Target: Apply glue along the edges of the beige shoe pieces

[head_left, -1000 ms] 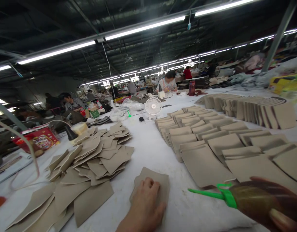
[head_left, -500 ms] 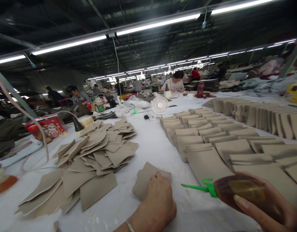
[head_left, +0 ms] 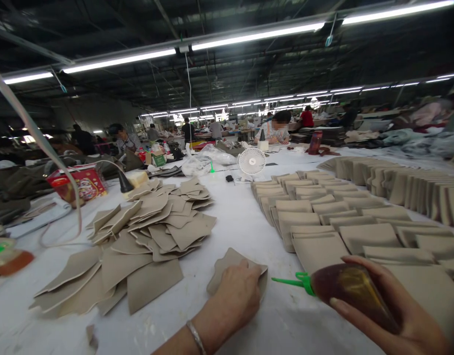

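The right hand is gripping a brown bottle low at the right, and the bottle is lying on its side above the tabletop. Its green tip is pointing left toward a tan piece. The left hand is pressing flat on that piece, with the fingers spread out and holding nothing. The piece is lying on the white tabletop, right in the middle and close to the person. A thin bracelet is sitting on the left wrist. To the left, a messy pile of the same tan pieces is spreading over the tabletop. To the right, neat rows of tan pieces are lying one over the other, and more are standing in a long curved line behind them. Farther back, a small white fan is standing on the tabletop. A red box is sitting far to the left. A dark red cup is standing far back on the right. Other people are sitting and working at tables far away, under long bright lights.
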A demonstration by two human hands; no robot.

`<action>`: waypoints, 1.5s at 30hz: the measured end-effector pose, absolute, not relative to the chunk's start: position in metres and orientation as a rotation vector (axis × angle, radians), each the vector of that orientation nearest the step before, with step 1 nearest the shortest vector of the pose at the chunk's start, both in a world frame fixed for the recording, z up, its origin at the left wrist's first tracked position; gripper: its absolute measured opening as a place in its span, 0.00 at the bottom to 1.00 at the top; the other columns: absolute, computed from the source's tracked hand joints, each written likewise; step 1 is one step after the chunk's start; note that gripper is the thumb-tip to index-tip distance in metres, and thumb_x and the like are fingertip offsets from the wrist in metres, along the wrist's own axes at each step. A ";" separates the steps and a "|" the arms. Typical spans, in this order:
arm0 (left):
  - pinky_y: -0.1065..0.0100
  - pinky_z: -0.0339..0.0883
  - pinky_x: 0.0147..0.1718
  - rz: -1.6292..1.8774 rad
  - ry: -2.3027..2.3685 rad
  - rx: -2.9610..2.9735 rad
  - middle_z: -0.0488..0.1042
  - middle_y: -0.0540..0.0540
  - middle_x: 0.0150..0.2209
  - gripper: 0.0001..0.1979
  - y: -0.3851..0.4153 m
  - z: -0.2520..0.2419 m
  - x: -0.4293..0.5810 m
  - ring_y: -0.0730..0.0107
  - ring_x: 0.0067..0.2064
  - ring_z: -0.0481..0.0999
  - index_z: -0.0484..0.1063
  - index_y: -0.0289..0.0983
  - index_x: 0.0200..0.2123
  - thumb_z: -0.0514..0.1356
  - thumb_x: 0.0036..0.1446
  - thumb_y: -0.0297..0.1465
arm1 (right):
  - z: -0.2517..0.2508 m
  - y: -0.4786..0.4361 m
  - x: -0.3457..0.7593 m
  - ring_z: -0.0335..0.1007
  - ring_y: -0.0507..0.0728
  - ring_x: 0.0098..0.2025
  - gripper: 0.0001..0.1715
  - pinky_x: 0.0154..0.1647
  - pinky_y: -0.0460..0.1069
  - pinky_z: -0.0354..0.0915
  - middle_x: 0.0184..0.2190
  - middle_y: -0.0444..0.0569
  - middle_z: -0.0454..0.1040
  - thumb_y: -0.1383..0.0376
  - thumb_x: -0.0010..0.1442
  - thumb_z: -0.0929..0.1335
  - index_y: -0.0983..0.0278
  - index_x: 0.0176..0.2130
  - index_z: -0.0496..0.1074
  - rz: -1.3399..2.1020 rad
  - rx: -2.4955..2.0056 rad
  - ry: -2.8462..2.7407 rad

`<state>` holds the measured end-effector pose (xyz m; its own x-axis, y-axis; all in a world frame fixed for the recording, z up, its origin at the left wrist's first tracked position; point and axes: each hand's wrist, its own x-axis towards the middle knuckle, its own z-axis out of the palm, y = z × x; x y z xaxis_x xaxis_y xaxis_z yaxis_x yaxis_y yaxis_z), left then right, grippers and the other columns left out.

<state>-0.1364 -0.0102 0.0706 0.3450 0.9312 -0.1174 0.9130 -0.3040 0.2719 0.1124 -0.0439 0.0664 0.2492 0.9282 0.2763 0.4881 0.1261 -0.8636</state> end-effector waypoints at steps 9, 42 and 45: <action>0.60 0.67 0.36 0.188 1.619 2.347 0.74 0.43 0.39 0.23 -0.011 0.060 -0.142 0.55 0.36 0.76 0.72 0.45 0.54 0.48 0.59 0.27 | 0.056 -0.022 0.104 0.72 0.66 0.48 0.34 0.54 0.58 0.68 0.51 0.47 0.72 0.44 0.56 0.73 0.53 0.56 0.64 0.379 -1.366 -1.745; 0.59 0.69 0.36 0.126 1.492 2.330 0.72 0.42 0.41 0.23 -0.012 0.066 -0.147 0.55 0.36 0.75 0.67 0.40 0.57 0.43 0.63 0.31 | 0.039 -0.017 0.116 0.72 0.62 0.47 0.30 0.49 0.50 0.67 0.48 0.44 0.72 0.46 0.58 0.72 0.53 0.55 0.64 0.487 -1.374 -1.721; 0.60 0.68 0.38 0.128 1.468 2.302 0.71 0.44 0.40 0.23 -0.012 0.067 -0.149 0.56 0.37 0.75 0.67 0.42 0.57 0.43 0.64 0.31 | 0.042 -0.021 0.110 0.71 0.63 0.48 0.31 0.51 0.52 0.64 0.48 0.45 0.71 0.45 0.57 0.71 0.54 0.54 0.65 0.513 -1.427 -1.603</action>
<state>-0.1495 -0.0119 0.0673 0.4427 0.8860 -0.1379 0.8489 -0.3646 0.3826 0.1101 -0.0211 0.0420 0.0726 0.9357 0.3452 0.5620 0.2475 -0.7893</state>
